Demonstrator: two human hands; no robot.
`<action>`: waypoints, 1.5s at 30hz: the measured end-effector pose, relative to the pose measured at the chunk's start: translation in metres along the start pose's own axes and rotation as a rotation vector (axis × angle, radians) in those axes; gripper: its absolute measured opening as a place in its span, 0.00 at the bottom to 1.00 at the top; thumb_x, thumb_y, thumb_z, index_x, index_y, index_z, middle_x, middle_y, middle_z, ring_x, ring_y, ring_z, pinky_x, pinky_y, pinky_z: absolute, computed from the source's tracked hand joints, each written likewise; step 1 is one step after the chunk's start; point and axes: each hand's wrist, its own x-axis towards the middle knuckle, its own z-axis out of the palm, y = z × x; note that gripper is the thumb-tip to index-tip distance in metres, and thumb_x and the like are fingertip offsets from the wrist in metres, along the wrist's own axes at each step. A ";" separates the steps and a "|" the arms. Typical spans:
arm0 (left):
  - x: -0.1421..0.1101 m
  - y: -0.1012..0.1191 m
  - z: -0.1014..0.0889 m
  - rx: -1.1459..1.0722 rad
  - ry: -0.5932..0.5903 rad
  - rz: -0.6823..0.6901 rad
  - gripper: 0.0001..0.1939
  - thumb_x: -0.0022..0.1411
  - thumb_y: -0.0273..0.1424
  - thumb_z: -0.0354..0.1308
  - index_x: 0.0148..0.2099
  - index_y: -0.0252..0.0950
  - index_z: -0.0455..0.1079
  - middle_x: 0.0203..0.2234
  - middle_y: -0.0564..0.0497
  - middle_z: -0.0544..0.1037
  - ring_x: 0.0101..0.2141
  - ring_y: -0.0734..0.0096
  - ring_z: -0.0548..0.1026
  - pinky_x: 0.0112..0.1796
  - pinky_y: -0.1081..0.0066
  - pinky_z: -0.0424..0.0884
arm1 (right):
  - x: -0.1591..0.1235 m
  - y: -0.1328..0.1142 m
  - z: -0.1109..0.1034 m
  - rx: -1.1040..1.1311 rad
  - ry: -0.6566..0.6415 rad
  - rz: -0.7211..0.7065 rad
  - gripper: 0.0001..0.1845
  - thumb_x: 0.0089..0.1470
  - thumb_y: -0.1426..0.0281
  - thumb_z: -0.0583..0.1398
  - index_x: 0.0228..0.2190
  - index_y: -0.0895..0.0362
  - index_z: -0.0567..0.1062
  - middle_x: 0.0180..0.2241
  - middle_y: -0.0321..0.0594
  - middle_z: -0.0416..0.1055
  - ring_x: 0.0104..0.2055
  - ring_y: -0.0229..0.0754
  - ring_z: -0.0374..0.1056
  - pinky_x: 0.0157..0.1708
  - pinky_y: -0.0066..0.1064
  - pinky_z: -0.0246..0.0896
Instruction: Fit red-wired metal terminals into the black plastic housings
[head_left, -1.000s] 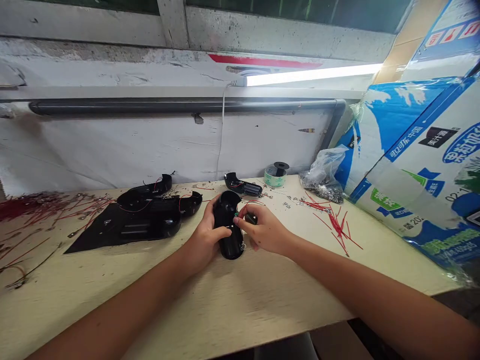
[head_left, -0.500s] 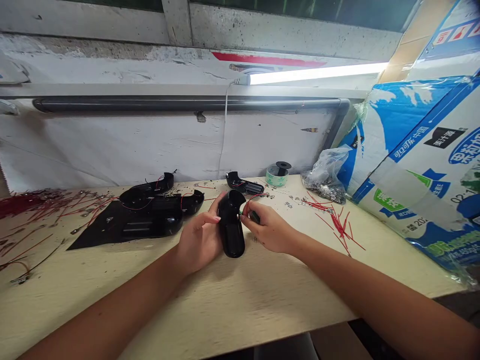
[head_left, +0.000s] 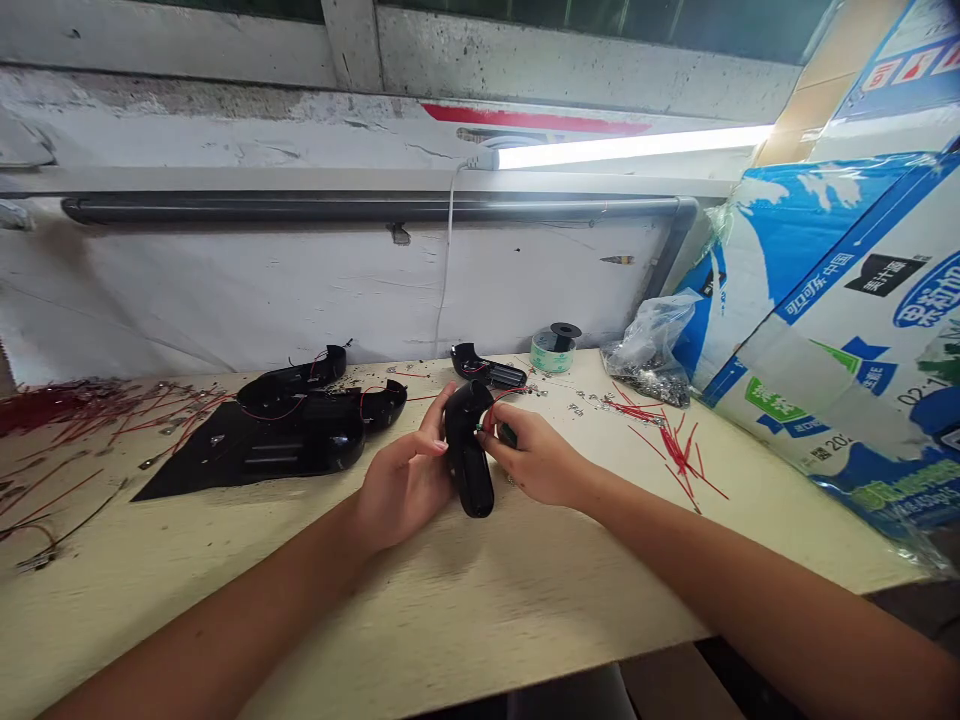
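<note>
A curved black plastic shell (head_left: 472, 465) is tilted upright just above the table, its smooth outer side partly facing me. My left hand (head_left: 409, 485) holds it from the left, fingers behind it and thumb near its edge. At the shell's right edge, my right hand (head_left: 536, 455) pinches a small green part (head_left: 480, 428) in its fingertips. A dark green rounded object (head_left: 507, 435) also sits within the curled right fingers; its kind is unclear. A thin red wire (head_left: 495, 398) arcs above these fingers. The shell's inside is mostly hidden.
More black shells (head_left: 322, 440) with wires lie left on a black sheet (head_left: 187, 465); another shell (head_left: 487, 370) lies behind. Red wires (head_left: 679, 455) are scattered right, near a bag of metal bits (head_left: 652, 350), a tape roll (head_left: 553, 355) and a blue-white carton (head_left: 825, 350).
The shell has turned from showing its hollow inside to showing more of its outer side, and has shifted slightly right. My left thumb has come off its middle. The right hand keeps its pinch.
</note>
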 end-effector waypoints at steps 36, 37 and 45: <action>-0.001 -0.005 -0.002 0.040 -0.095 0.005 0.44 0.53 0.26 0.54 0.71 0.50 0.48 0.61 0.50 0.65 0.53 0.58 0.67 0.54 0.58 0.60 | -0.001 -0.004 0.000 -0.042 0.012 0.008 0.05 0.58 0.72 0.55 0.32 0.56 0.70 0.27 0.34 0.69 0.23 0.35 0.62 0.23 0.27 0.55; -0.001 -0.005 -0.002 0.037 -0.088 0.004 0.44 0.52 0.26 0.54 0.70 0.51 0.49 0.60 0.50 0.65 0.52 0.58 0.68 0.54 0.58 0.61 | -0.001 -0.004 0.000 -0.037 0.000 0.024 0.05 0.58 0.71 0.55 0.33 0.56 0.71 0.27 0.33 0.69 0.23 0.35 0.62 0.22 0.27 0.54; -0.002 -0.005 0.000 0.052 -0.095 -0.011 0.46 0.53 0.26 0.54 0.72 0.50 0.46 0.60 0.50 0.67 0.52 0.60 0.69 0.53 0.60 0.62 | 0.001 -0.006 -0.001 -0.089 0.008 0.025 0.05 0.57 0.72 0.56 0.32 0.57 0.72 0.26 0.34 0.69 0.23 0.35 0.60 0.22 0.27 0.52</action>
